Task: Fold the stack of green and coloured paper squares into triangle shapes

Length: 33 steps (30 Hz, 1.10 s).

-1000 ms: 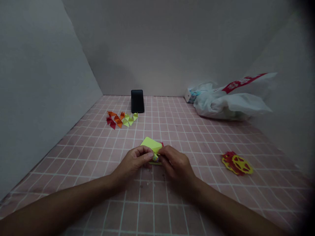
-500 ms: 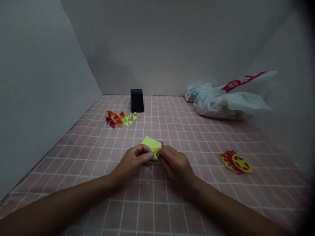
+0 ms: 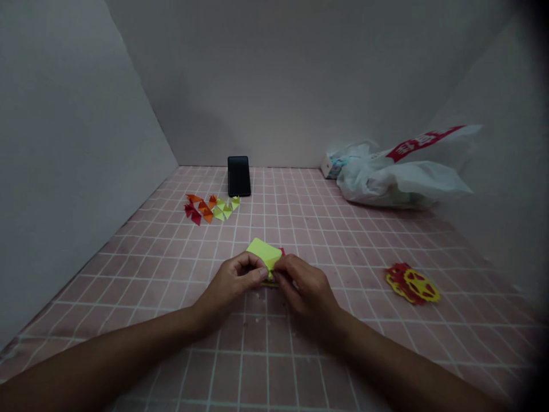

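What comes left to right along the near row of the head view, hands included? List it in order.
Left hand → yellow paper → right hand → cutouts.

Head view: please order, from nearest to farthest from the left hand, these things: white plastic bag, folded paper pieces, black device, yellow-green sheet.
From the left hand:
1. Yellow-green sheet: just beyond it, slightly right.
2. Folded paper pieces: farther back, slightly left.
3. Black device: behind the right end of the pieces.
4. White plastic bag: far right, toward the back.
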Available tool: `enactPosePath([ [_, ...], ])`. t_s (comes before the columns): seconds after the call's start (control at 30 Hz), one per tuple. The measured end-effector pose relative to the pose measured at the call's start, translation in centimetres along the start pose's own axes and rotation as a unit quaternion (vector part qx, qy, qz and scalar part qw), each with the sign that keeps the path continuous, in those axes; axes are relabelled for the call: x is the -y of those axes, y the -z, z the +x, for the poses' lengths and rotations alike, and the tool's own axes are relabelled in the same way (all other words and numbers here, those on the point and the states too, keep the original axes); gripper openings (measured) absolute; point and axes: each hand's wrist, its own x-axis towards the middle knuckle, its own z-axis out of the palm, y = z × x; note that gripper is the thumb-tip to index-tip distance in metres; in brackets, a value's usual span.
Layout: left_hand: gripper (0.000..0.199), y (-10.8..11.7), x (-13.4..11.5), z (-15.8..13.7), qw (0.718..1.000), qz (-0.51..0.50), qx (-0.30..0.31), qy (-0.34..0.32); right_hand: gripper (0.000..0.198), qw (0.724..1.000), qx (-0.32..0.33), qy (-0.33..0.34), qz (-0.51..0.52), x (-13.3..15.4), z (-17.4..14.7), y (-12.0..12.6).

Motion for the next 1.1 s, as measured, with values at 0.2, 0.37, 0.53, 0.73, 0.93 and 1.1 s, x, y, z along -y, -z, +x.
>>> enactPosePath([
  [0.2, 0.021, -0.21, 0.35, 0.1, 0.999, -0.044, 0.014, 0.019, 0.012, 1.0, -0.004, 0.01, -0.006, 0.07, -0.12, -0.16],
  [0.37, 0.031, -0.36, 0.76, 0.15, 0.997, -0.073, 0.014, 0.012, 0.01, 1.0, -0.011, -0.023, 0.015, -0.02, -0.13, -0.23],
  [0.53, 0.031, -0.52, 0.56, 0.15, 0.998, -0.067, 0.006, -0.006, 0.011, 0.999, -0.012, -0.038, 0.035, 0.05, -0.03, -0.23],
  [0.73, 0.026, -0.55, 0.16, 0.09, 0.999, -0.043, -0.017, -0.011, 0.011, 0.998, -0.019, -0.048, 0.042, 0.18, 0.04, -0.17],
  [0.93, 0.025, -0.6, 0.22, 0.1, 0.998, -0.052, -0.017, 0.007, 0.011, 0.999, -0.019, -0.041, 0.028, 0.12, -0.04, -0.2],
  [1.1, 0.023, -0.48, 0.28, 0.14, 0.999, -0.031, -0.013, 0.001, 0.011, 0.999, -0.015, -0.035, 0.026, 0.09, -0.04, -0.23],
])
